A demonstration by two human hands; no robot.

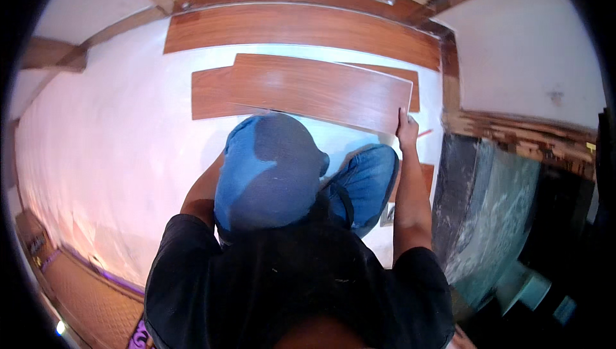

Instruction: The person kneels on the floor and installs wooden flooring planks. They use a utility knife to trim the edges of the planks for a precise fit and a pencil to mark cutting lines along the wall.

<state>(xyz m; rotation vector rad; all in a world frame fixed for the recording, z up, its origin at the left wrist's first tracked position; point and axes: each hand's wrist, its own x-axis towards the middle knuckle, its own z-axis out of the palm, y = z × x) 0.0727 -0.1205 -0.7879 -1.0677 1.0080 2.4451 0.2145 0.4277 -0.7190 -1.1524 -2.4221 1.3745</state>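
The right hand (407, 129) grips the right end of a loose wood-look plank (321, 89), fingers curled over its end edge, the arm stretched straight out past the raised knee. The left hand cannot be seen — the forearm (202, 191) runs down behind the left knee (269, 169) and the hand is hidden, so whether it clasps the plank's near edge or hangs loose I cannot tell.

The plank lies tilted, its right end nearer the person, resting partly over a second plank (212, 92) beneath it. Held at one visible end only, it could pivot or sag at the far left end and scrape the board below; the curled fingers could also be pinched if that end drops flat onto the floor (122, 124). The bent knees in blue jeans crowd the space just behind the hand, leaving little room to draw the plank back.

Just right of the right hand lies a thin reddish stick, perhaps a pencil (424, 133), easily knocked. Below the wrist a small brown offcut (427, 174) lies by the right knee (369, 179). Further right a dark doorway threshold (462, 182) bounds the floor. Beyond the hand, a row of laid planks (301, 31) runs along the far wall (526, 41), with a pale strip of bare underlay between them and the loose plank.
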